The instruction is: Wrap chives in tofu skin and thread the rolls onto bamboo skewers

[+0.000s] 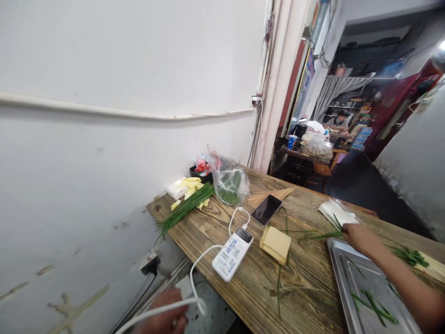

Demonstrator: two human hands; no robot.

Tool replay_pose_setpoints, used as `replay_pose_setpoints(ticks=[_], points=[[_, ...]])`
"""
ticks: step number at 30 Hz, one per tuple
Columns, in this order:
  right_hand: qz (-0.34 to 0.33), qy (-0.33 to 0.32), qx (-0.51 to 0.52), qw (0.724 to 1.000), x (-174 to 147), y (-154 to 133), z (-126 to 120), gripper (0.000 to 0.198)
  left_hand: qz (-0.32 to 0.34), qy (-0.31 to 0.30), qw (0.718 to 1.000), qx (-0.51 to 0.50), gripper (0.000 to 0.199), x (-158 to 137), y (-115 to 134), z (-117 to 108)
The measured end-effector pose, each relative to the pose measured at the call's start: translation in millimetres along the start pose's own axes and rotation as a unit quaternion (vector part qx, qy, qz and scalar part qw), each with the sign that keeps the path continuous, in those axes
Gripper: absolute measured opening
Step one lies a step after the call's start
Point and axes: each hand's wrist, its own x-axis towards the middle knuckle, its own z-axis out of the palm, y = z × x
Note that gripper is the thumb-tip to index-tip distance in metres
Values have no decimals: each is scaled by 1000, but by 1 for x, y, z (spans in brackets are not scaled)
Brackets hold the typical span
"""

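My right hand is closed around a few green chive leaves above the far corner of a metal tray. Loose chive pieces lie in that tray. At the bottom, my left hand is blurred below the table edge, beside a white cable; its grip is unclear. The cable leads to a white power bank on the table. Near it lie a stack of yellowish square tofu sheets and a dark phone.
On the wooden table a chive bundle overhangs the left edge. Behind it are a plastic bag of greens, a black box and wooden skewers. White sheets lie beyond the tray. A wall borders the left.
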Motion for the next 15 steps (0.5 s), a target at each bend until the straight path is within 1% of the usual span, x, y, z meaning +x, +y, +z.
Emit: replay_pose_setpoints(ticks=[1,2,3,4,5,6,7,9,11,13,14,15], points=[[-3,-11,1,1000,7,-6,-6,24,-13,25,999,42,24,9,-20,-14],[-9,-32,1,999,14,-15,-12,22,-15,46,996,78,25,26,-39,-27],[-16,-52,3,999,21,-27,-18,20,-35,60,991,114,24,52,-56,-39],[-21,-61,7,998,28,-43,-23,18,-44,75,987,136,22,83,-70,-48],[-32,-63,16,997,35,-62,-27,16,-51,63,986,143,25,119,-81,-55],[-53,-59,32,996,43,-85,-32,14,-49,47,987,143,33,158,-90,-60],[-81,-50,56,994,52,-110,-36,17,-38,27,989,140,43,196,-96,-61],[-141,-39,116,982,70,-165,-43,25,-50,7,988,145,62,268,-103,-55],[-181,-37,181,966,89,-218,-45,30,-49,-2,988,147,73,323,-103,-41],[-198,-36,245,948,106,-261,-41,38,-51,-25,988,146,78,356,-102,-26],[-198,-36,275,940,112,-277,-38,42,-49,-47,987,143,75,365,-101,-19],[-199,-38,303,931,118,-290,-33,44,-42,-73,987,139,64,368,-100,-14]])
